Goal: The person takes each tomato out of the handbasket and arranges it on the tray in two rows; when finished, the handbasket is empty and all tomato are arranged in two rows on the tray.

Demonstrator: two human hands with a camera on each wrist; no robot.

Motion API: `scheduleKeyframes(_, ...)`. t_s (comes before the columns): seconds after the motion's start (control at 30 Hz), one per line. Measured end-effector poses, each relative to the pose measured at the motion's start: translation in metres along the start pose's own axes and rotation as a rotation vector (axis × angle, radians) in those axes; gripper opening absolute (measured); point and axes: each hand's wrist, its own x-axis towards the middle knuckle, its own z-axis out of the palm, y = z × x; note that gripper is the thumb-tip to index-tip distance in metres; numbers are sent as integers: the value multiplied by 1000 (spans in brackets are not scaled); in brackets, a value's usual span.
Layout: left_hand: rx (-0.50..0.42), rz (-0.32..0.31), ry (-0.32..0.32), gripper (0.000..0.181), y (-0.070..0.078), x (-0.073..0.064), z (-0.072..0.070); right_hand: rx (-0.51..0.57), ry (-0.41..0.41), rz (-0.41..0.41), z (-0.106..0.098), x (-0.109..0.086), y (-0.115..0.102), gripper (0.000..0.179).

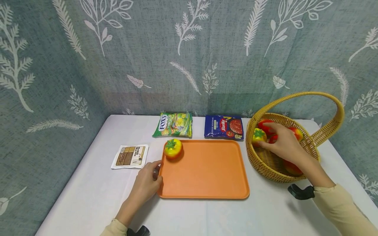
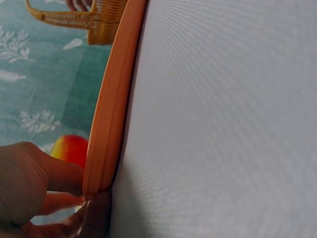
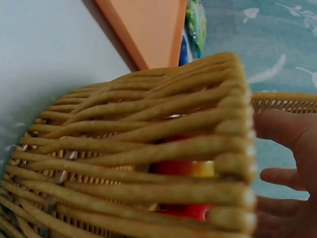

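Note:
My left hand (image 1: 146, 180) holds the left edge of an orange tray (image 1: 206, 170), thumb and fingers at its rim in the left wrist view. A red-and-yellow tomato (image 1: 173, 148) with a green top sits in the tray's far left corner. Over a wicker basket (image 1: 265, 170) on the right, my right hand (image 1: 282, 141) has its fingers spread. Between its thumb and fingertips, as seen from the head, appears a yellow tomato (image 1: 259, 136) inside the basket. The right wrist view shows nothing in the fingers. More red and yellow fruit (image 1: 296, 133) lies partly hidden beneath the hand.
Behind the tray lie a green Fox's candy bag (image 1: 174, 125) and a blue Barilla packet (image 1: 223, 127). A white-and-brown packet (image 1: 130, 156) lies left of the tray. The basket's tall handle (image 1: 307, 94) arches above it. Patterned cloth (image 1: 206, 82) hangs behind the white table.

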Motion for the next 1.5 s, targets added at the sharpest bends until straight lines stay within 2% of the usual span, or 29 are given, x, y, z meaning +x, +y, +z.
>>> scheduleKeyframes(0.27, 20, 4, 8, 52, 0, 0, 0, -16, -41, 20, 7, 6, 7, 70)
scheduleKeyframes(0.53, 16, 0, -1, 53, 0, 1, 1, -40, -62, -1, 15, 14, 14, 68)
scheduleKeyframes(0.9, 15, 0, -9, 53, 0, 1, 1, -62, -176, 99, 20, 20, 16, 70)
scheduleKeyframes(1.23, 13, -11, -12, 53, 1, 0, 1, -71, -165, 77, 24, 19, 16, 70)
scheduleKeyframes(1.5, 10, -6, -11, 53, 0, 0, -1, -54, -166, 85, 18, 17, 12, 72)
